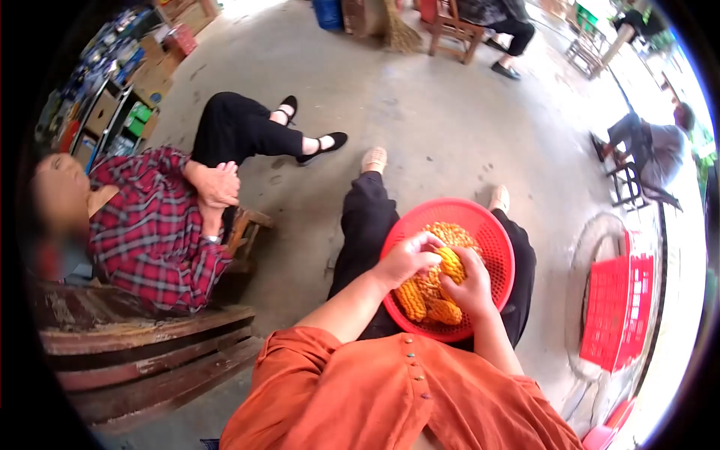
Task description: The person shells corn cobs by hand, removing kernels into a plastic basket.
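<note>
A round red plastic basket [496, 244] with a perforated wall rests on my lap between my legs. Above it, both hands hold one yellow corn cob [451, 264]. My left hand [411, 259] has its fingers curled at the cob's left side. On the right side my right hand [470, 283] wraps round the same cob. Loose corn kernels [454, 234] lie heaped in the far part of the basket. Nearer to me are further corn cobs [411, 300], one of them an orange cob [444, 310].
At left a person in a plaid shirt [150, 221] sits by a wooden bench [150, 337]. A red crate [619, 311] stands at right. Shelves with boxes [112, 112] line the left; a straw broom [400, 30] stands at the back. Other people sit farther off.
</note>
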Available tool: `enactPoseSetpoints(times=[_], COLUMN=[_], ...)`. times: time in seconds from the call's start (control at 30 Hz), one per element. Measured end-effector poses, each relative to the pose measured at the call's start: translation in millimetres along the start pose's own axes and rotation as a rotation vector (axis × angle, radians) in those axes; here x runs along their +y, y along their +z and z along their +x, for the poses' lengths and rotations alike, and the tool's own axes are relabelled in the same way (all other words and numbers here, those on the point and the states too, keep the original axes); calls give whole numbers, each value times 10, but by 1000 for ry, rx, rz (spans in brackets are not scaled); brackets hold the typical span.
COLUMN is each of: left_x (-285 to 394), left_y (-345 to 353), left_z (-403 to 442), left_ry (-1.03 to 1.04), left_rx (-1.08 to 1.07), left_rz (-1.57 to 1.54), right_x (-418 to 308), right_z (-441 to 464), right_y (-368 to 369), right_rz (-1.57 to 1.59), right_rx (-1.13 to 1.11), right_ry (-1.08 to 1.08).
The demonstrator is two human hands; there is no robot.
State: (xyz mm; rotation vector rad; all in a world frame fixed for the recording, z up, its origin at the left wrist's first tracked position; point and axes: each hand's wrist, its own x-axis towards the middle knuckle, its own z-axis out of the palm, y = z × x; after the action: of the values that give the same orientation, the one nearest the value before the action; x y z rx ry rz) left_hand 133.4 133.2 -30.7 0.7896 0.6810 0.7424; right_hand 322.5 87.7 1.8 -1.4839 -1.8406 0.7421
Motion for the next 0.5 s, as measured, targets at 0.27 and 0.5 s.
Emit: enactPoseSetpoints(times=[0.27,0.5], left_x=[-22,-78], left_y=[22,-14], left_z=[3,15], left_ry=[-4,-25], left_rx=[2,34], left_rz=[51,218], right_x=[-37,87], right_z=[-57,-102], right_y=[-13,60], right_rz=[-30,4], right_rx=[49,41], right_ry=[-67,-85])
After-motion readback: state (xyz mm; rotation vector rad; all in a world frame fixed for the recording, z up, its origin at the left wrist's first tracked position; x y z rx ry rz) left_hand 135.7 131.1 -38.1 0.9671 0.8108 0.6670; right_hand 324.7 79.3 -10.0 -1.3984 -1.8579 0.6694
